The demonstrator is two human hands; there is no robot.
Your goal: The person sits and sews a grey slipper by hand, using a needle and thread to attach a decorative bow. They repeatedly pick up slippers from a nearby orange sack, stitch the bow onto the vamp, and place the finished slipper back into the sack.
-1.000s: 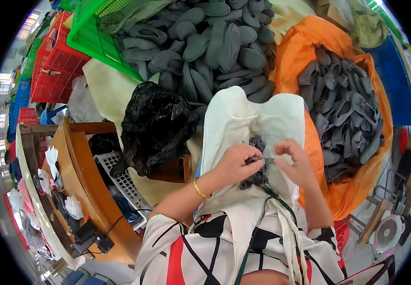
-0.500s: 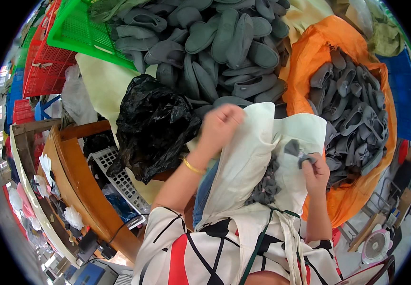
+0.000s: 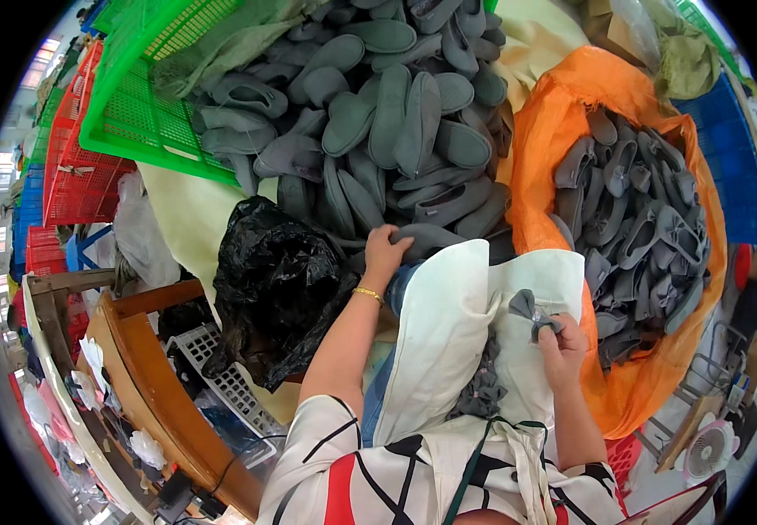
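My left hand point(image 3: 385, 251) reaches to the near edge of a heap of grey slippers point(image 3: 413, 96). Its thumb and fingers close on the end of a grey slipper point(image 3: 435, 237) lying lowest in the heap. Over my lap, my right hand point(image 3: 562, 348) pinches a small grey fabric bow point(image 3: 527, 306) between thumb and fingers. Beneath it spreads a white cloth apron point(image 3: 444, 337). A cluster of more grey bows point(image 3: 483, 385) lies in the fold of the apron, partly hidden by its edge.
Left of the heap are a crumpled black plastic bag point(image 3: 265, 280) and a green crate point(image 3: 147, 114). An orange sack point(image 3: 540, 131) on the right holds slippers with bows. A wooden table point(image 3: 147, 376) stands at the left, a pink fan point(image 3: 709, 451) at the lower right.
My left hand has come down from above the apron onto the slipper at the heap's near edge. My right hand keeps the bow over the apron. The whole view has shifted slightly.
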